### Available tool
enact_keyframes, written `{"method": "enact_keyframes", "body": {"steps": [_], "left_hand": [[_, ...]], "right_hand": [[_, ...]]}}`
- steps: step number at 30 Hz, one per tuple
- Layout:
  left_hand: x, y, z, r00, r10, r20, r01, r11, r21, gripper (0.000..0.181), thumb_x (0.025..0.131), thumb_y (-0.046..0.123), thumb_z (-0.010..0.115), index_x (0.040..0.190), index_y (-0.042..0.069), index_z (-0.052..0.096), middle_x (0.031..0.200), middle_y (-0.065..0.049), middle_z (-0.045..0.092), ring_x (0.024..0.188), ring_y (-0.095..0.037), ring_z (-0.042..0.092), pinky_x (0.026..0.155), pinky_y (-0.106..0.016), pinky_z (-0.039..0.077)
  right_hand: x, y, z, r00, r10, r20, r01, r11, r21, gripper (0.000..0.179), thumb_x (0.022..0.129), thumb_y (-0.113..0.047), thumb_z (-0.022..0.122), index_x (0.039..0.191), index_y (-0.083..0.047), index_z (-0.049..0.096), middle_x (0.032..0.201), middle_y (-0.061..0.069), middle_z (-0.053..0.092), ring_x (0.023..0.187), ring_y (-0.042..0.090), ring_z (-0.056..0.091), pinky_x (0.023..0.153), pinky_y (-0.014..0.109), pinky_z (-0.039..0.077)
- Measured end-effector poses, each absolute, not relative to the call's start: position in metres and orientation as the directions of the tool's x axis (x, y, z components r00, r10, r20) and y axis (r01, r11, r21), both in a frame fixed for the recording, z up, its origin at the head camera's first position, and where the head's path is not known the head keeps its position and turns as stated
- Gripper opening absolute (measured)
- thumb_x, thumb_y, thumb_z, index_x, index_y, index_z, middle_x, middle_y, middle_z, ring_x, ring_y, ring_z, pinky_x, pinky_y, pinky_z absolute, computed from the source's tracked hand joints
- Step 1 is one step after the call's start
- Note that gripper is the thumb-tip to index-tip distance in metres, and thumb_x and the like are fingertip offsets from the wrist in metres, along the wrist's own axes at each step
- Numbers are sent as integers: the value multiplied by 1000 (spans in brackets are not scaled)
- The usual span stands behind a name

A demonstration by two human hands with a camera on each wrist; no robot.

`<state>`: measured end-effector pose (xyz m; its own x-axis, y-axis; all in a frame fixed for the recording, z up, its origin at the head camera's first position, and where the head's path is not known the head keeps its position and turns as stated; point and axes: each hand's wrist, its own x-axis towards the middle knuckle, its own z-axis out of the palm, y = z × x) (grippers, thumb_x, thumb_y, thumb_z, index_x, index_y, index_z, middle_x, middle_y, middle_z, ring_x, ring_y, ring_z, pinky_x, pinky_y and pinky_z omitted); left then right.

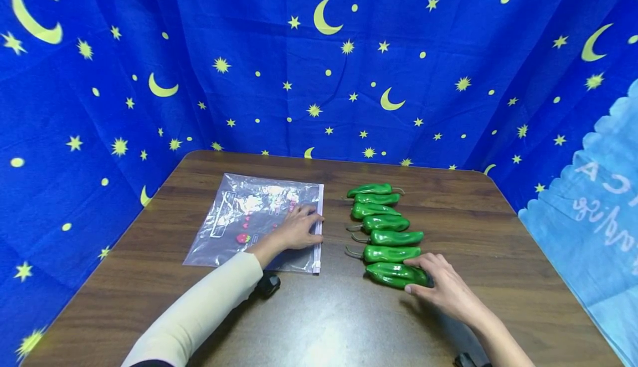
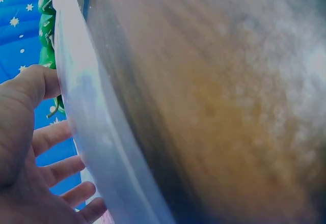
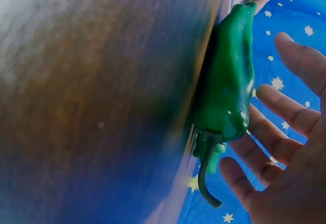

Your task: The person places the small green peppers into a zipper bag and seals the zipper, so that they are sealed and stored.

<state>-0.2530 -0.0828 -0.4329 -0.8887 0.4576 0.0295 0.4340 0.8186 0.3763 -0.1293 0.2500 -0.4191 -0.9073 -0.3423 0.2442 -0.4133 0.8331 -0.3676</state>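
Observation:
A clear zip bag (image 1: 211, 248) with pink strawberry prints lies flat at the left of the table. My left hand (image 1: 299, 227) rests on it with spread fingers, their tips at the white zip edge (image 1: 319, 206). Several green peppers (image 1: 396, 238) form a column right of the bag. At the nearest green pepper (image 1: 391, 274), my right hand (image 1: 446, 287) has its thumb and fingers on either side of the right end. From the right wrist, this pepper (image 3: 229, 76) shows a curved stem, and the fingers (image 3: 288, 109) stand loosely apart around it.
The brown wooden table (image 1: 149, 295) carries all of this. A blue curtain (image 1: 279, 96) with moons and stars surrounds its back and sides. A light blue cloth (image 1: 593, 217) hangs at the right. A small black object (image 1: 269, 284) is by the left forearm.

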Motion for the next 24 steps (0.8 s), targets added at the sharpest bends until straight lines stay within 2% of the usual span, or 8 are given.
{"method": "enact_keyframes", "body": {"steps": [5, 16, 24], "left_hand": [[-253, -81, -433, -882, 471, 35, 455, 827, 332, 53, 80, 35, 65, 128, 14, 58, 141, -11, 45, 126, -36, 39, 107, -54, 32], [-250, -80, -431, -865, 498, -56, 462, 837, 295, 58, 86, 48, 58, 138, 24, 49, 150, -11, 36, 135, -39, 31, 111, -60, 23], [-253, -79, -438, -863, 504, 13, 488, 827, 278, 62, 83, 43, 60, 136, 11, 51, 144, -9, 45, 129, -35, 38, 106, -53, 31]], "right_hand": [[-129, 251, -419, -905, -347, 247, -419, 828, -373, 44, 72, -32, 78, 112, -17, 65, 105, -4, 62, 100, 17, 52, 82, 40, 46], [-130, 252, -422, -900, -353, 255, -429, 821, -377, 45, 71, -28, 78, 113, -16, 64, 106, -5, 61, 104, 19, 52, 86, 46, 47], [-129, 252, -423, -906, -350, 238, -418, 824, -383, 45, 72, -28, 78, 113, -16, 64, 106, -5, 61, 105, 19, 53, 86, 46, 47]]}}
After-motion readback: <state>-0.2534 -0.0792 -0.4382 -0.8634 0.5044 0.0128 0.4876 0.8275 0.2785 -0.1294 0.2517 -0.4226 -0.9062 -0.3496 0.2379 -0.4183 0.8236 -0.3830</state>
